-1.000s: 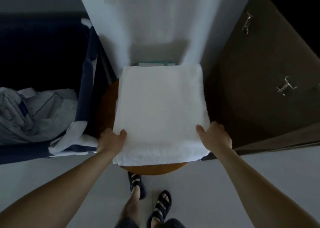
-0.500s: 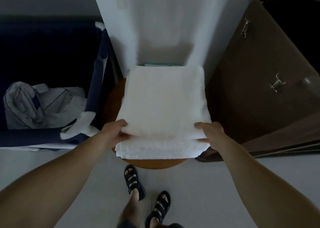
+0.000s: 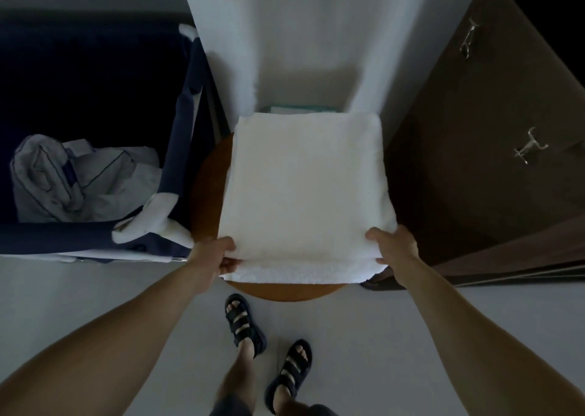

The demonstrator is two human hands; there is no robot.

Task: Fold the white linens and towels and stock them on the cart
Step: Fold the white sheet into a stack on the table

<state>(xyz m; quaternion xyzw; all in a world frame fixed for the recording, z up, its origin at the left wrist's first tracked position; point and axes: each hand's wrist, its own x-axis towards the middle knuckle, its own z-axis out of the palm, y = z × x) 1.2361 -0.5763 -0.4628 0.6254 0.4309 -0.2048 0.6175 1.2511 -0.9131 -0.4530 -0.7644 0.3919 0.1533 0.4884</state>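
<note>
**Item: folded white terry towel on a round table, head view**

1. Thick white terry-cloth towel [image 3: 304, 187]. Nubbly pile, folded into a squarish, slightly tapered slab of several layers. It lies flat on the round brown wooden tabletop [image 3: 207, 178], covering most of it. The near edge overhangs the table's curved front rim.
2. Left hand [image 3: 215, 254]. It grips the near-left corner of the top layer, with the thumb on top and the fingers tucked into the fold beneath.
3. Right hand [image 3: 394, 248]. It grips the near-right corner the same way, thumb above and fingertips under the upper layer. Between the hands the top fold stands a little proud of the layer below.
4. Navy fabric bin [image 3: 190, 99], left of the table. It is soft-walled and has white padded corners.
5. Crumpled pale linen with dark piping [image 3: 79, 178]. It is creased, heaped loosely, and lies inside the bin.
6. Smooth white wall column [image 3: 316, 36], behind the table. A thin teal-edged flat object [image 3: 300, 109] shows at its foot, just past the towel's far edge.
7. Dark brown wood-grain cabinet [image 3: 474, 130], right of the table. It carries bright metal handles [image 3: 528, 146].
8. Black strapped sandals [image 3: 243, 324], worn on both feet. They stand on a plain pale floor [image 3: 364, 336].
</note>
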